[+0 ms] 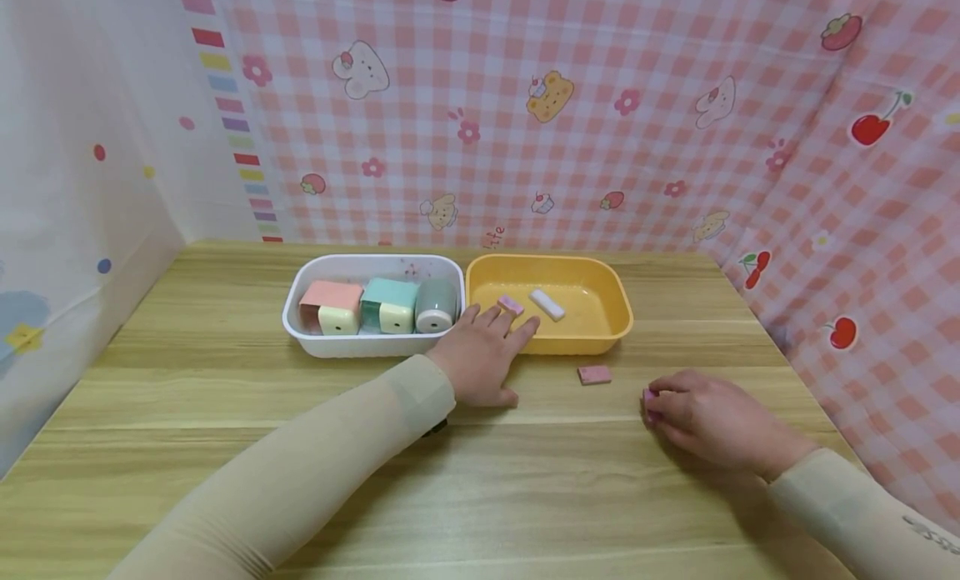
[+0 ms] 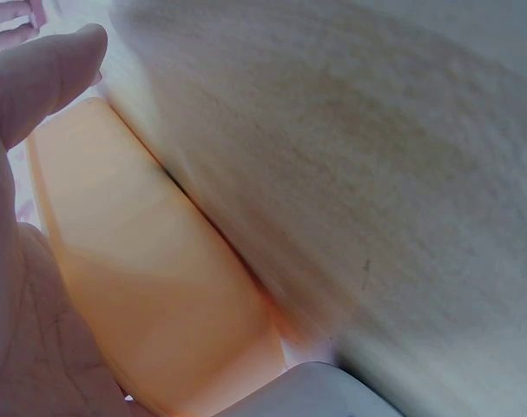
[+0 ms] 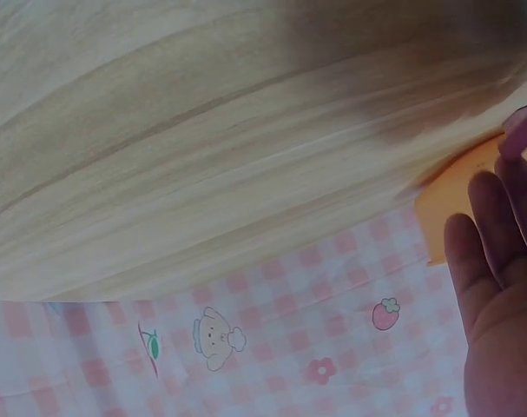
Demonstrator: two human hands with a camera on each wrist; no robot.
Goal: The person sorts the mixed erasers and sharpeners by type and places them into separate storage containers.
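Observation:
My right hand [image 1: 712,417] pinches a small pink eraser [image 1: 650,403] between thumb and fingers, low over the right side of the table. In the right wrist view that eraser [image 3: 522,135] shows at the fingertips, cut off by the frame. Another pink eraser [image 1: 595,375] lies on the wood between the hands. My left hand [image 1: 480,355] spreads its fingers over the front left rim of the yellow bin [image 1: 624,326], holding nothing. Inside this bin lie a pink eraser [image 1: 511,304] and a white eraser [image 1: 547,304].
Against the yellow bin's left side stands a white bin [image 1: 375,347]. It holds a pink pencil sharpener [image 1: 333,295], a teal one [image 1: 392,292] and a grey-green one [image 1: 437,298]. Checked cloth [image 1: 487,172] hangs behind the wooden table [image 1: 525,497] and along its right side.

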